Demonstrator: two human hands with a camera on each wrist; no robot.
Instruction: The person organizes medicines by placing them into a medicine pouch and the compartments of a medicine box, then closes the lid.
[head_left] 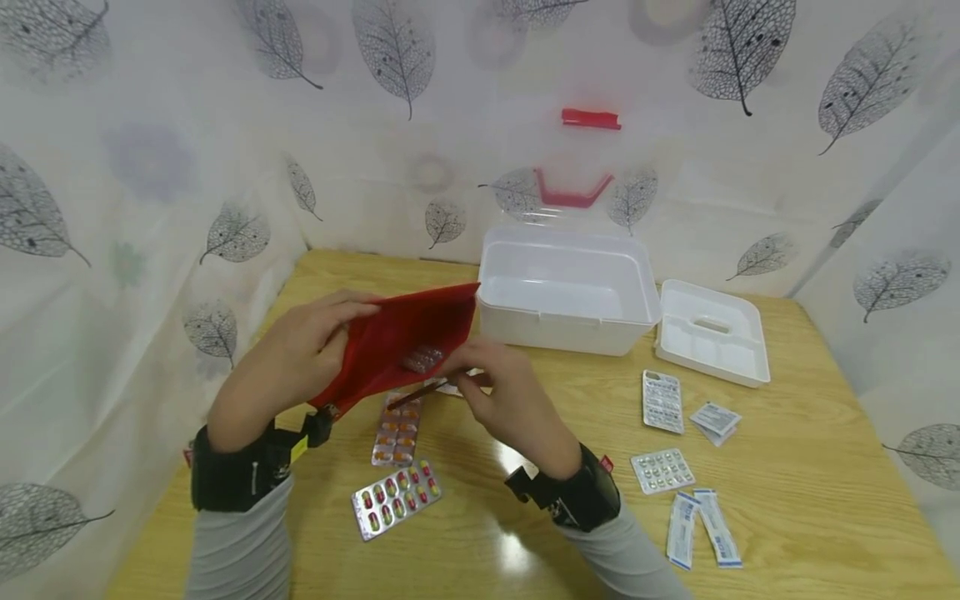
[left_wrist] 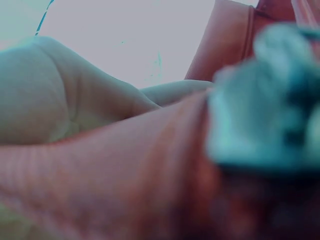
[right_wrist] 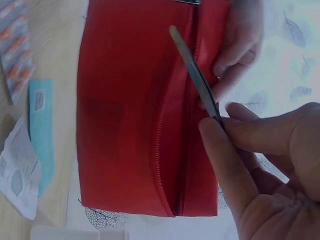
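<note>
Red fabric fills the middle of the head view: a zip pouch (head_left: 397,346) held above the wooden table (head_left: 810,467). The left hand (head_left: 300,354) grips its left end with curled fingers, and the right hand (head_left: 498,392) pinches a blister pack (head_left: 423,358) at the pouch's open mouth. Below lie two capsule strips (head_left: 396,498), with more pill strips (head_left: 663,402) and sachets (head_left: 703,527) to the right. Behind stand a white box (head_left: 566,292) and its tray (head_left: 712,333).

From the left wrist, everything is blurred; only the palm (left_wrist: 60,95) and red cloth (left_wrist: 235,40) can be made out.

From the right wrist, thumb and fingers (right_wrist: 225,160) pinch the thin edge of the pack (right_wrist: 195,75) against the pouch's zip (right_wrist: 165,130), while the other hand's fingers (right_wrist: 242,40) curl round the far edge of the pouch.
</note>
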